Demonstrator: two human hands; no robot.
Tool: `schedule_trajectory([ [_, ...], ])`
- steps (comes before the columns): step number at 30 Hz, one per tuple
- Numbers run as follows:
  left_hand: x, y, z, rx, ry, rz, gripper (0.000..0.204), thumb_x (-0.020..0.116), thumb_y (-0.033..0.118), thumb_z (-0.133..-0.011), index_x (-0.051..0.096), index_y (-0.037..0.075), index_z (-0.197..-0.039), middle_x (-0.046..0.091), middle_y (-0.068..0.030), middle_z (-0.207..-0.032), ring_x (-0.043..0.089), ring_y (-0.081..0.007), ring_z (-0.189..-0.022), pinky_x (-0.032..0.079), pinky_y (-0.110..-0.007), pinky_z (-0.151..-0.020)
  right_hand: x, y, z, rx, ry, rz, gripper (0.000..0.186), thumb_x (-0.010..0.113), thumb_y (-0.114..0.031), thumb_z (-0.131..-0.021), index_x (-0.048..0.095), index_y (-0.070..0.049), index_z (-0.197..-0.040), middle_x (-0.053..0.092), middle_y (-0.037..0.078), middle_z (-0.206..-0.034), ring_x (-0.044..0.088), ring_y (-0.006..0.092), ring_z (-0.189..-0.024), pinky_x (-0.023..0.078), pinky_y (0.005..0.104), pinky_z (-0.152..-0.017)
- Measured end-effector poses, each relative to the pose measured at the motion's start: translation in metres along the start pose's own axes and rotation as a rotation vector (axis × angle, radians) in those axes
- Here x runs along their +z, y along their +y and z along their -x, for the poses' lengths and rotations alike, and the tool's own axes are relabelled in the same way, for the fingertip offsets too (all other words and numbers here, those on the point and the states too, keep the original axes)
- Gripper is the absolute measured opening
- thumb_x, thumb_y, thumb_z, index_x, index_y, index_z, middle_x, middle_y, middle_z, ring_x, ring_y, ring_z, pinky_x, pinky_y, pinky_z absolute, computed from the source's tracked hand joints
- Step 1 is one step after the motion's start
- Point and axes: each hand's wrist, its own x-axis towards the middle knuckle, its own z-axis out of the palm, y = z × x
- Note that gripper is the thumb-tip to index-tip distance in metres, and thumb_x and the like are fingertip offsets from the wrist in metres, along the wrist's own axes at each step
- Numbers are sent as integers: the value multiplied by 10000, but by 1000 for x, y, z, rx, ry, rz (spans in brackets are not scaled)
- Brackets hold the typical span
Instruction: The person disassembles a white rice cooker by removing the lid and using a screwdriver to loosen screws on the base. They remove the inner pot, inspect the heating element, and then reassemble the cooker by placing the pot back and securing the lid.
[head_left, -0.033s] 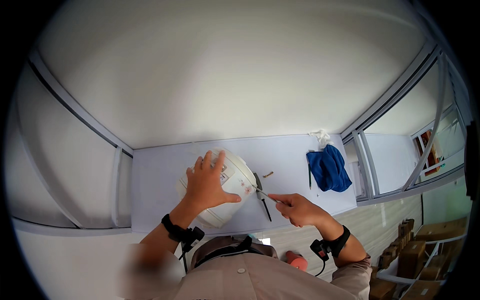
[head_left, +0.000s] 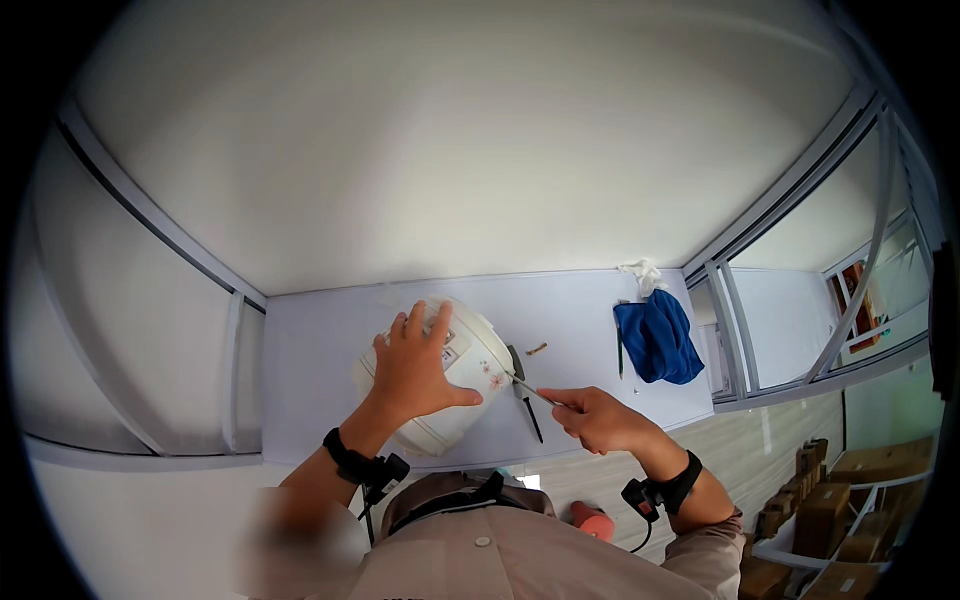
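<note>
A white rice cooker (head_left: 472, 395) with a pink flower print lies tipped on its side on the table. My left hand (head_left: 413, 365) rests on its upper side with fingers spread and thumb stretched toward the flowers. From the right, my right hand (head_left: 597, 418) is closed around a thin metal rod like a screwdriver (head_left: 535, 387); its handle is hidden in the fingers. The rod's tip meets the cooker's right-hand rim. Beside that rim, partly under the rod, lies a slim grey and black tool (head_left: 532, 418).
A small brownish piece (head_left: 537, 349) lies right of the cooker. Farther right are a blue cloth (head_left: 658, 338), a thin dark green stick (head_left: 619, 345) and crumpled white tissue (head_left: 643, 273). Framed panels border the table (head_left: 310, 380). Cardboard boxes (head_left: 825, 515) stand at the lower right.
</note>
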Motion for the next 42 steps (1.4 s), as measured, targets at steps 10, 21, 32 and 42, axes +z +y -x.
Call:
schedule_trajectory([
  [10, 7, 1, 4, 46, 67, -30, 1332, 929, 621, -529, 309, 125, -1599, 337, -257, -1563, 380, -512, -1407, 347, -698, -1069, 22, 0, 4, -90, 132, 258, 482, 490, -218, -1069, 487, -43, -1518, 621, 172, -743, 614, 261, -679, 501, 384, -729],
  [21, 9, 10, 7, -41, 83, -31, 1308, 926, 602, -555, 302, 124, -1601, 325, -286, -1568, 365, -546, -1409, 319, -738, -1062, 73, 25, -7, -145, 330, 122, 503, 517, -189, -1055, 456, -3, -1518, 681, 258, -874, 695, 396, -859, 523, 436, -823],
  [32, 17, 24, 11, -117, 97, -89, 1294, 901, 621, -599, 275, 104, -1607, 294, -301, -1574, 343, -559, -1412, 313, -744, -1048, 124, 58, -41, -228, 420, -31, 615, 477, -177, -1080, 224, -8, -1615, 647, 213, -858, 641, 330, -790, 513, 426, -790],
  [42, 19, 30, 10, -146, 68, -97, 1313, 897, 620, -616, 229, 88, -1613, 243, -299, -1586, 300, -561, -1420, 286, -748, -1063, 76, 52, -22, -239, 396, 75, 587, 586, -187, -1027, 398, -39, -1562, 674, 249, -839, 677, 358, -762, 525, 425, -763],
])
